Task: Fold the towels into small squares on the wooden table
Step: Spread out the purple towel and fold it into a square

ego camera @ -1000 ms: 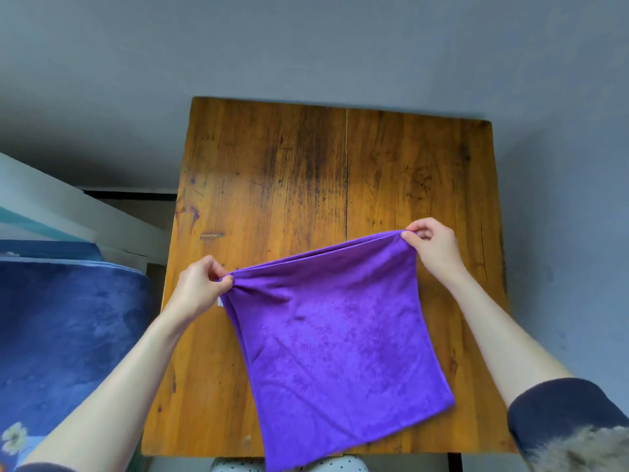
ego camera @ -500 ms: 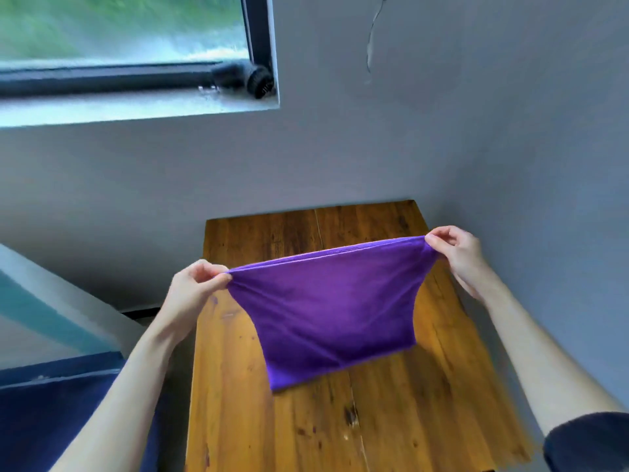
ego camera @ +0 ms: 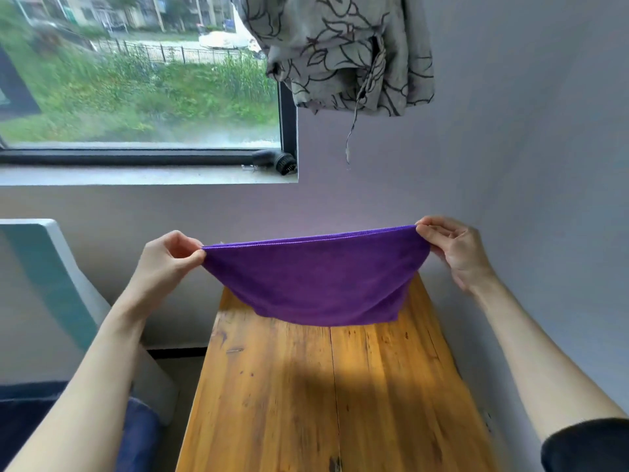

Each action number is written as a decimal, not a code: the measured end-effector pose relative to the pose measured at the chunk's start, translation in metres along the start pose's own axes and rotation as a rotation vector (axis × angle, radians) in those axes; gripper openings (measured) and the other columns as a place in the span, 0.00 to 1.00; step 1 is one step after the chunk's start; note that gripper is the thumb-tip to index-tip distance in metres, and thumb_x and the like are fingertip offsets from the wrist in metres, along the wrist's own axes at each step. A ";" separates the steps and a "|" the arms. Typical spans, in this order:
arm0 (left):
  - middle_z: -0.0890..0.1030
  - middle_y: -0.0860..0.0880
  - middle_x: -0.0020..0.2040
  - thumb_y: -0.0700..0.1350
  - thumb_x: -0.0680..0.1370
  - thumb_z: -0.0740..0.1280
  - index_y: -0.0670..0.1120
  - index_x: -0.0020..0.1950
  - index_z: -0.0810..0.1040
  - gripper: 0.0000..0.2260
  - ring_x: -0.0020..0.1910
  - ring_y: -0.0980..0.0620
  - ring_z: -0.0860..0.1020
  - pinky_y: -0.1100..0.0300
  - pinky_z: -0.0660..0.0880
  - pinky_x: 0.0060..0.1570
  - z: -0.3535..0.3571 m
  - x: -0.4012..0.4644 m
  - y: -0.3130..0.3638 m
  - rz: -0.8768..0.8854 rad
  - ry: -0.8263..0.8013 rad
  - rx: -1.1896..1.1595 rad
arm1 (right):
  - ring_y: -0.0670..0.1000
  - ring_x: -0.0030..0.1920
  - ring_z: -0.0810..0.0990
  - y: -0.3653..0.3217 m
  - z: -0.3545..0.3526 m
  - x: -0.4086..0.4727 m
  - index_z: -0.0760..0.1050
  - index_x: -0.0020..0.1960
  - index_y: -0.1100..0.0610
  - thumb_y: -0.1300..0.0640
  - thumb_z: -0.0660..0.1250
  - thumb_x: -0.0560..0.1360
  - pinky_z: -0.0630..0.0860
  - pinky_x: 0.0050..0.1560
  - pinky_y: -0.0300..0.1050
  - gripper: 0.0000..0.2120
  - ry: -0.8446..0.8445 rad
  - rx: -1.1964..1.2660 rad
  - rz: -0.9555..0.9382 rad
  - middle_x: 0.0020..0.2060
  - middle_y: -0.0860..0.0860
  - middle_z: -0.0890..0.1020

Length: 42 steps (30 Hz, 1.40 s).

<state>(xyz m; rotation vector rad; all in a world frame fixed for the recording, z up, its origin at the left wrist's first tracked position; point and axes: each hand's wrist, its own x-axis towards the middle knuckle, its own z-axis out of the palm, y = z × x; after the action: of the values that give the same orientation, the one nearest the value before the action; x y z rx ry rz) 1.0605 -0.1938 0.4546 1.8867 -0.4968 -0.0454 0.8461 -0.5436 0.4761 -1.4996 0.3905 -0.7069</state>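
A purple towel [ego camera: 315,284] hangs stretched in the air between both hands, its lower edge above the far end of the wooden counter [ego camera: 316,396]. The left hand [ego camera: 163,264] pinches one top corner with thumb and fingers; the right hand [ego camera: 456,250] pinches the other. Beyond the fingers rises a grey wall, with a window [ego camera: 139,80] up to the left and a patterned curtain [ego camera: 343,52] bunched above. A small dark brush [ego camera: 280,161] lies on the sill.
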 end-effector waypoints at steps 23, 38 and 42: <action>0.81 0.45 0.48 0.30 0.74 0.66 0.41 0.50 0.82 0.11 0.47 0.47 0.79 0.61 0.72 0.52 -0.012 0.006 -0.020 0.046 -0.093 0.390 | 0.49 0.43 0.78 0.015 0.017 0.009 0.79 0.42 0.53 0.63 0.68 0.74 0.74 0.44 0.34 0.06 -0.185 -0.691 0.027 0.40 0.49 0.82; 0.83 0.46 0.42 0.33 0.78 0.61 0.41 0.50 0.79 0.08 0.39 0.58 0.81 0.69 0.78 0.43 -0.009 -0.001 -0.022 -0.197 -0.129 -0.376 | 0.40 0.35 0.80 0.018 0.004 0.007 0.78 0.43 0.57 0.62 0.63 0.77 0.78 0.42 0.32 0.07 -0.167 -0.388 0.119 0.39 0.52 0.82; 0.84 0.48 0.38 0.32 0.77 0.61 0.39 0.48 0.78 0.08 0.36 0.58 0.81 0.68 0.78 0.41 -0.005 0.007 -0.022 -0.268 -0.090 -0.472 | 0.43 0.37 0.81 0.018 0.007 0.012 0.78 0.45 0.59 0.62 0.63 0.77 0.79 0.43 0.33 0.06 -0.175 -0.381 0.129 0.40 0.52 0.82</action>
<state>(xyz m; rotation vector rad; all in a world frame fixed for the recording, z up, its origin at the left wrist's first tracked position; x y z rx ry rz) 1.0750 -0.1852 0.4379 1.4771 -0.2597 -0.3930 0.8629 -0.5469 0.4608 -1.8608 0.5023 -0.4074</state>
